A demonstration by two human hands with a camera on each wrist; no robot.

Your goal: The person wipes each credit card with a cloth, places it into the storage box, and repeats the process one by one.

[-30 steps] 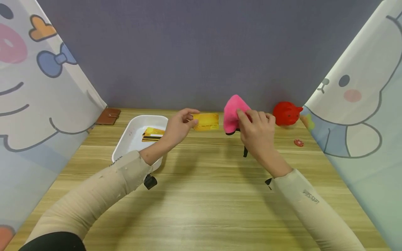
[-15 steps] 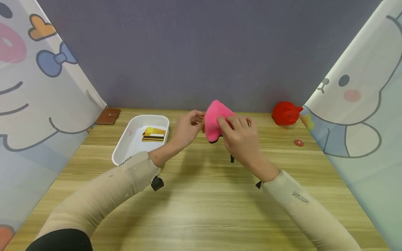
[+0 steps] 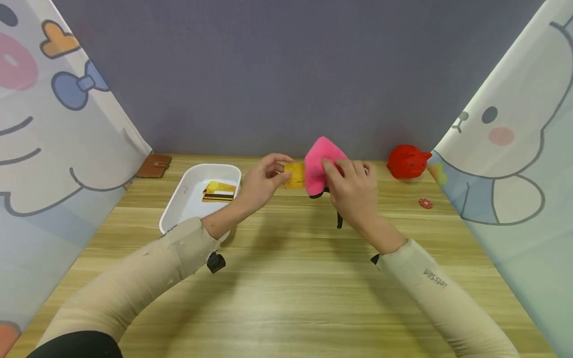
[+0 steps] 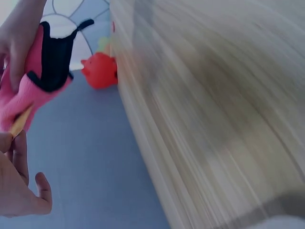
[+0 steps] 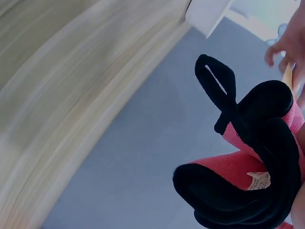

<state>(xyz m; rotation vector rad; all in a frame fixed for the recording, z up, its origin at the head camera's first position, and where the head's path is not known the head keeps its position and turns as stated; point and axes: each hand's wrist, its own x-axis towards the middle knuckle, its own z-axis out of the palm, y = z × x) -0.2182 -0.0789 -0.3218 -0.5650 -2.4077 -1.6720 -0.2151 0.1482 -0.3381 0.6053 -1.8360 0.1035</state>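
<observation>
In the head view my left hand pinches a gold bank card by its left end, between thumb and fingers. My right hand grips a pink fabric piece just right of it, covering the card's right end. Black edging and a black loop show on the fabric in the right wrist view, with a small white label inside its fold. From the left wrist, the card appears edge-on, its far end at the pink fabric. Both hands are above the table.
A white tray with several gold cards stands left of the hands. Behind it lies a brown wallet. To the right are a red piggy bank and a red chip. A grey panel closes the back.
The right hand moved left with the pink fabric until it covered most of the card, then came partly back right. More of the card shows now than half a second ago.
</observation>
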